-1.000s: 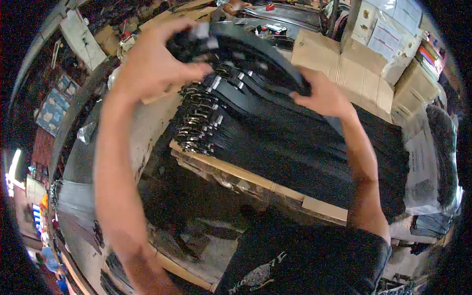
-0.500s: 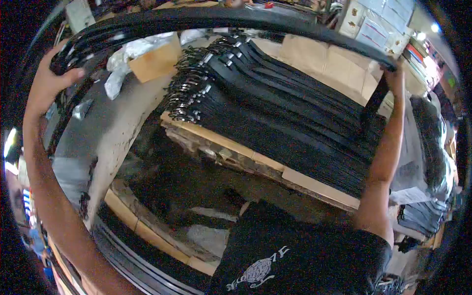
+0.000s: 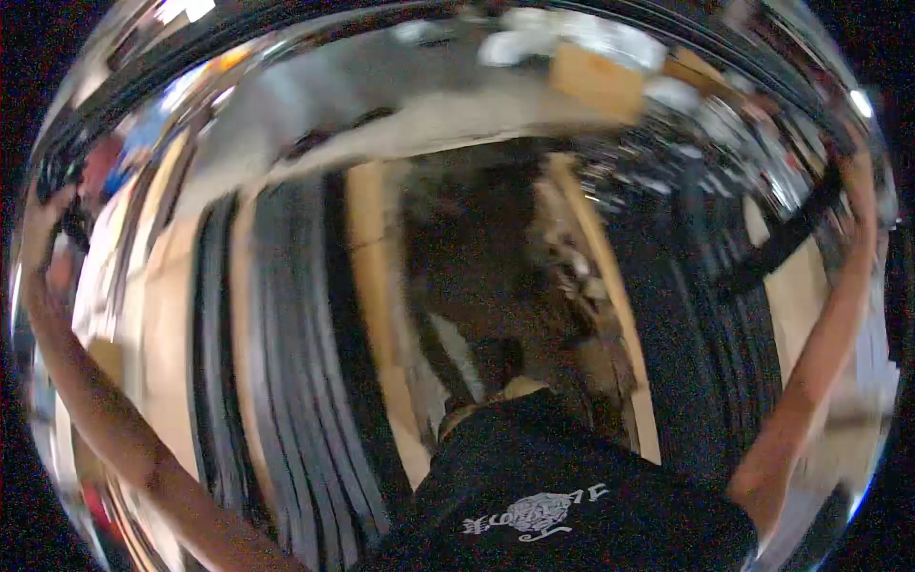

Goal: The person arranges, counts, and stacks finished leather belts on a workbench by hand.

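Note:
A long black bundle (image 3: 257, 21), which looks like folded cloth, arches across the top of the head view, held up between both hands. My left hand (image 3: 43, 214) is at its left end, closed around it, though blurred by motion. My right hand (image 3: 855, 186) grips the other end at the far right. From that hand a black strip (image 3: 791, 229) slants down over a stack of similar long black pieces (image 3: 710, 353). Shiny hook-like parts (image 3: 658, 162) crowd the far end of this stack; their exact kind is blurred.
More long black and grey pieces (image 3: 295, 353) lie on a cardboard-edged surface (image 3: 376, 248) to the left. A dark gap (image 3: 477, 229) runs between the two stacks. Beyond it are a grey surface (image 3: 419, 119), a cardboard piece (image 3: 596, 81) and clear plastic bags (image 3: 534, 43).
The view has swung left, bringing the left stack into sight. Both hands have moved with the black bundle, still holding it raised; the bundle now sits higher in view.

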A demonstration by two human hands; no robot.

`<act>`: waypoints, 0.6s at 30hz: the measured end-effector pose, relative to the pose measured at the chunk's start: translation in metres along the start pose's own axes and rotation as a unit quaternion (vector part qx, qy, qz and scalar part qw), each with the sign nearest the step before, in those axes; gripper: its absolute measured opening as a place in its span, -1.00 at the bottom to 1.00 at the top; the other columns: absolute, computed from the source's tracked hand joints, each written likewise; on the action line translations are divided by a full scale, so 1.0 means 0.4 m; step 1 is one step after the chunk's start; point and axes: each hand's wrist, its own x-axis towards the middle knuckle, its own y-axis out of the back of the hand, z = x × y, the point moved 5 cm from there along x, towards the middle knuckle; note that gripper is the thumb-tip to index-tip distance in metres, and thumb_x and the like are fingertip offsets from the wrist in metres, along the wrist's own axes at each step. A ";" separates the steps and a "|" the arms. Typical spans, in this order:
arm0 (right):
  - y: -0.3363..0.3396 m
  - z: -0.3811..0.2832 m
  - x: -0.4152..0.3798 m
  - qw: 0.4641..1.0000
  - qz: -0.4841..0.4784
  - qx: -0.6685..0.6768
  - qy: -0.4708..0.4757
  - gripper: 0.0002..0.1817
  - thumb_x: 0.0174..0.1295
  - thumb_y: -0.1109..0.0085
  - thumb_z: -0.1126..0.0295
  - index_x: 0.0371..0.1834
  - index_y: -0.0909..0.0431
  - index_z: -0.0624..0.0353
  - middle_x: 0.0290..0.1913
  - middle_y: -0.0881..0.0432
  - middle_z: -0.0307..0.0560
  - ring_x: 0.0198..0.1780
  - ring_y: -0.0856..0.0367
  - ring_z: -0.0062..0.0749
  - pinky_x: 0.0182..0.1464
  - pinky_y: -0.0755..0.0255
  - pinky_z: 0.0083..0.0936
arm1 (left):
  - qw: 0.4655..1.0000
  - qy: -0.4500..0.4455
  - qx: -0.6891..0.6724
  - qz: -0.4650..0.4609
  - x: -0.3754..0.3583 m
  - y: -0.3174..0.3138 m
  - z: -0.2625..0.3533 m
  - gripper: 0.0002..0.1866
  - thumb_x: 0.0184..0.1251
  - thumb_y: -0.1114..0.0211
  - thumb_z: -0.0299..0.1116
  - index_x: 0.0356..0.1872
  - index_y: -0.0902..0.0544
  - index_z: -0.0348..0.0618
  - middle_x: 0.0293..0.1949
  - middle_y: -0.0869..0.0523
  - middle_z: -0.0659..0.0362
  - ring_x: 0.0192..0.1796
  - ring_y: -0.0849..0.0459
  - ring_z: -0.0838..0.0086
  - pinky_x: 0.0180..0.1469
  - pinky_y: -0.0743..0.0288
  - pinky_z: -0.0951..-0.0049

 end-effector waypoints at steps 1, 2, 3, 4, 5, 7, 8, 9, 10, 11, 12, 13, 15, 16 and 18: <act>-0.085 0.041 0.061 0.997 -0.027 0.055 0.040 -0.48 0.20 -0.15 0.42 0.27 -0.38 0.19 0.13 -0.54 -0.03 0.15 -0.47 -0.37 0.23 -0.28 -0.53 | 0.999 0.042 0.026 0.010 -0.106 0.088 -0.071 -0.23 -0.01 -0.47 -0.38 0.29 -0.33 -0.23 -0.03 -0.62 0.14 -0.07 -0.59 0.48 0.02 -0.47 0.49; -0.171 0.014 0.108 0.991 -0.079 0.101 0.029 -0.44 0.19 -0.17 0.38 0.30 -0.35 0.18 0.14 -0.53 -0.02 0.15 -0.48 -0.34 0.26 -0.25 -0.50 | 0.995 0.086 0.052 0.019 -0.215 0.175 -0.126 -0.23 -0.02 -0.47 -0.39 0.29 -0.33 -0.22 -0.03 -0.62 0.14 -0.07 -0.59 0.48 0.03 -0.47 0.49; -0.256 -0.068 0.154 0.988 -0.073 0.120 0.057 -0.43 0.19 -0.17 0.38 0.31 -0.34 0.20 0.15 -0.52 -0.02 0.16 -0.47 -0.33 0.26 -0.24 -0.50 | 0.989 0.121 0.076 0.027 -0.318 0.251 -0.167 -0.22 -0.03 -0.48 -0.39 0.29 -0.34 -0.21 -0.03 -0.62 0.15 -0.07 -0.59 0.48 0.03 -0.47 0.49; -0.331 -0.146 0.188 0.985 -0.067 0.135 0.081 -0.42 0.19 -0.17 0.38 0.31 -0.33 0.22 0.15 -0.51 -0.01 0.17 -0.46 -0.33 0.27 -0.24 -0.50 | 0.981 0.161 0.099 0.034 -0.421 0.323 -0.200 -0.22 -0.04 -0.48 -0.40 0.28 -0.34 -0.21 -0.03 -0.62 0.15 -0.07 -0.59 0.48 0.03 -0.47 0.49; -0.400 -0.226 0.221 0.982 -0.059 0.147 0.104 -0.41 0.18 -0.17 0.39 0.32 -0.32 0.24 0.16 -0.50 -0.01 0.17 -0.45 -0.33 0.28 -0.23 -0.50 | 0.973 0.197 0.117 0.041 -0.520 0.388 -0.222 -0.22 -0.06 -0.49 -0.41 0.28 -0.34 -0.20 -0.03 -0.62 0.15 -0.06 -0.59 0.47 0.04 -0.47 0.49; -0.539 -0.362 0.300 0.950 -0.103 0.264 0.130 -0.39 0.18 -0.18 0.38 0.33 -0.30 0.26 0.18 -0.49 0.01 0.20 -0.43 -0.30 0.30 -0.20 -0.46 | 0.953 0.260 0.146 0.052 -0.705 0.494 -0.236 -0.21 -0.08 -0.50 -0.42 0.28 -0.35 -0.19 -0.03 -0.62 0.15 -0.06 -0.58 0.47 0.04 -0.47 0.49; -0.624 -0.431 0.346 0.905 -0.159 0.375 0.125 -0.39 0.18 -0.19 0.37 0.33 -0.30 0.26 0.20 -0.48 0.03 0.22 -0.42 -0.27 0.32 -0.19 -0.43 | 0.943 0.287 0.160 0.054 -0.786 0.540 -0.232 -0.20 -0.09 -0.50 -0.43 0.28 -0.35 -0.18 -0.03 -0.62 0.16 -0.06 -0.58 0.47 0.05 -0.47 0.48; -0.707 -0.501 0.391 0.849 -0.215 0.470 0.110 -0.38 0.19 -0.19 0.37 0.34 -0.29 0.26 0.21 -0.46 0.05 0.23 -0.41 -0.24 0.33 -0.17 -0.40 | 0.932 0.311 0.174 0.056 -0.864 0.578 -0.219 -0.20 -0.11 -0.51 -0.44 0.27 -0.36 -0.18 -0.03 -0.62 0.16 -0.06 -0.58 0.47 0.05 -0.46 0.48; -0.756 -0.591 0.433 0.870 -0.198 0.429 0.144 -0.40 0.20 -0.18 0.39 0.34 -0.30 0.24 0.23 -0.46 0.04 0.24 -0.40 -0.24 0.34 -0.16 -0.40 | 0.921 0.336 0.188 0.055 -0.936 0.607 -0.201 -0.19 -0.12 -0.51 -0.44 0.27 -0.36 -0.17 -0.03 -0.62 0.16 -0.05 -0.58 0.47 0.06 -0.46 0.48; -0.801 -0.683 0.474 0.888 -0.178 0.387 0.176 -0.42 0.21 -0.16 0.42 0.34 -0.31 0.23 0.24 -0.45 0.03 0.25 -0.40 -0.23 0.35 -0.14 -0.39 | 0.910 0.361 0.199 0.054 -1.004 0.639 -0.173 -0.19 -0.13 -0.52 -0.45 0.27 -0.36 -0.16 -0.03 -0.62 0.16 -0.05 -0.58 0.47 0.06 -0.46 0.48; -0.833 -0.785 0.504 0.925 -0.132 0.285 0.216 -0.44 0.22 -0.14 0.46 0.33 -0.31 0.22 0.25 -0.45 0.00 0.26 -0.39 -0.24 0.35 -0.14 -0.40 | 0.899 0.381 0.210 0.053 -1.073 0.660 -0.130 -0.18 -0.14 -0.52 -0.46 0.27 -0.36 -0.16 -0.03 -0.62 0.17 -0.05 -0.58 0.47 0.06 -0.46 0.48; -0.978 -0.823 0.575 0.921 -0.121 0.257 0.266 -0.45 0.21 -0.11 0.54 0.33 -0.31 0.22 0.29 -0.41 -0.02 0.31 -0.34 -0.26 0.38 -0.10 -0.44 | 0.888 0.402 0.219 0.051 -1.137 0.672 -0.083 -0.18 -0.15 -0.53 -0.47 0.26 -0.37 -0.15 -0.03 -0.62 0.17 -0.05 -0.58 0.47 0.07 -0.46 0.48; -1.240 -0.939 0.685 0.869 -0.038 0.327 0.369 -0.45 0.20 -0.05 0.61 0.32 -0.32 0.19 0.32 -0.37 -0.02 0.36 -0.28 -0.29 0.39 -0.07 -0.48 | 0.874 0.430 0.222 0.041 -1.233 0.668 0.021 -0.17 -0.18 -0.54 -0.48 0.26 -0.37 -0.14 -0.03 -0.62 0.17 -0.04 -0.58 0.47 0.07 -0.46 0.48; -1.336 -1.037 0.723 0.849 -0.090 0.363 0.374 -0.49 0.19 0.00 0.64 0.27 -0.38 0.26 0.26 -0.44 0.03 0.36 -0.30 -0.21 0.43 -0.08 -0.38 | 0.876 0.432 0.214 0.033 -1.267 0.650 0.061 -0.16 -0.19 -0.54 -0.49 0.26 -0.38 -0.13 -0.02 -0.62 0.18 -0.04 -0.57 0.47 0.08 -0.46 0.48; -1.417 -1.287 0.728 0.844 -0.173 0.367 0.350 -0.56 0.29 0.10 0.48 0.24 -0.40 0.28 0.28 -0.43 0.03 0.36 -0.29 -0.20 0.44 -0.05 -0.36 | 0.900 0.396 0.181 0.018 -1.313 0.583 0.122 -0.15 -0.22 -0.55 -0.50 0.25 -0.38 -0.12 -0.02 -0.62 0.18 -0.03 -0.57 0.47 0.09 -0.46 0.48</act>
